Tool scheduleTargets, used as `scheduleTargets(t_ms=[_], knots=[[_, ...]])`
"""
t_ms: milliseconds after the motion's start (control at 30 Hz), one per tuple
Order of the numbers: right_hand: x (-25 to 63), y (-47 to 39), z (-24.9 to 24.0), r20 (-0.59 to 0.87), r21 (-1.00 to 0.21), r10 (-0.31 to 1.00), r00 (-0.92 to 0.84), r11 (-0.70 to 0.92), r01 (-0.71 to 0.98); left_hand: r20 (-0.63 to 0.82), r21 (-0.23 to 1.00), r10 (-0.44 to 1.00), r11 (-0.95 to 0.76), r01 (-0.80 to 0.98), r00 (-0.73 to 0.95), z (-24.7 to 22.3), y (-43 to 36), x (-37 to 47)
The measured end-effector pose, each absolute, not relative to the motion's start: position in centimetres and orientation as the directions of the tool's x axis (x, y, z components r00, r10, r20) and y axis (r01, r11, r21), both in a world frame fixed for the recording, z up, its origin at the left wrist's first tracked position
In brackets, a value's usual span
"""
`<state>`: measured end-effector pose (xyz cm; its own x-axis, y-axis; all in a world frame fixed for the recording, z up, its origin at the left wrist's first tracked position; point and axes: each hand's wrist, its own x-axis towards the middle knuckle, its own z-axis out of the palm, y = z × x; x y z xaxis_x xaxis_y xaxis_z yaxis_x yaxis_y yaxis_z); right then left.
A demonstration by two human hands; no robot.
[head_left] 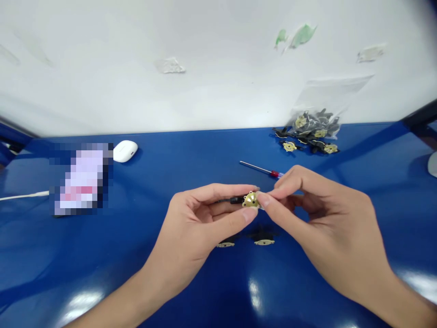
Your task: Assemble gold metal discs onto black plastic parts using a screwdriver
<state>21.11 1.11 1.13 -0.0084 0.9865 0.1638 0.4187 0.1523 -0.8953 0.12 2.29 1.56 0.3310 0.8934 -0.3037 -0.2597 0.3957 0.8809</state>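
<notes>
A small part with a round brass-coloured disc (251, 200) and a black stem is held up between both hands, above the blue table. My left hand (208, 223) grips it from the left, thumb below and index finger above, with the black stem running toward the palm. From the right, my right hand (317, 218) pinches the disc's right edge between thumb and index finger. The fingertips cover that edge. Just below the hands, two similar parts lie on the table, one at the left (226, 244) and one at the right (264, 242).
Behind my right hand lies a screwdriver (257, 168). A clear bag (317, 120) of similar parts leans on the white wall, with several loose ones (289, 146) before it. At left are a blurred phone (83, 177), a white case (125, 151) and a cable (25, 196).
</notes>
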Motion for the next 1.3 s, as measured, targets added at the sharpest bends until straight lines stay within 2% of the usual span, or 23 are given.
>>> scheduleTargets(t_ms=[300,633,800,967,1133,1300], knots=[[21.2,0.6,1.0,0.197,-0.886,0.978,-0.072,0.209,0.415,-0.299,0.901,0.907,0.371,-0.225,0.297,1.4,2.3,0.2],[21.4,1.4,1.4,0.088,-0.909,0.996,-0.032,0.093,0.406,-0.272,0.911,0.931,0.33,-0.247,0.242,1.6,2.3,0.2],[21.5,1.7,1.8,-0.076,-0.974,0.992,-0.105,-0.052,0.22,-0.272,0.91,0.929,0.333,-0.248,0.251,1.5,2.2,0.2],[21.6,2.0,2.1,-0.197,-0.979,0.971,-0.133,-0.187,0.086,-0.257,0.915,0.918,0.331,-0.228,0.303,1.6,2.3,-0.1],[21.8,1.9,1.8,-0.111,-0.991,0.99,-0.086,-0.103,0.09,-0.253,0.91,0.905,0.343,-0.234,0.342,1.7,2.3,-0.3],[21.6,1.8,1.2,-0.075,-0.997,0.994,-0.083,-0.074,0.018,-0.285,0.89,0.877,0.392,-0.232,0.387,1.9,2.6,-0.5]])
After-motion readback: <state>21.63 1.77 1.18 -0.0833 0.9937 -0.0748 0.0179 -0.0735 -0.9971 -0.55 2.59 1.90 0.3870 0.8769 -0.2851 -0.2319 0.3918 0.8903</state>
